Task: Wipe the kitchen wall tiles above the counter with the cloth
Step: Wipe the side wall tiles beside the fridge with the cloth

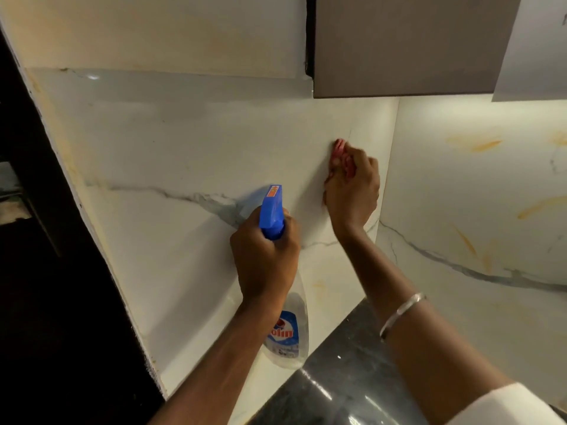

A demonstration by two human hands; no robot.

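White marble-look wall tiles [190,142] with grey veins rise above the dark counter [346,363]. My right hand [352,185] grips a bunched red cloth [340,154] and presses it against the tile close to the inner corner, just under the cabinet. My left hand [267,256] grips the neck of a clear spray bottle [287,332] with a blue trigger head [271,210], its nozzle pointing up at the wall. Most of the cloth is hidden behind my fingers.
A grey wall cabinet [411,44] overhangs the spot where the cloth is. The side wall [478,191] on the right carries yellowish streaks. A dark opening [46,271] lies at the left past the tile's edge. A silver bangle [402,314] sits on my right wrist.
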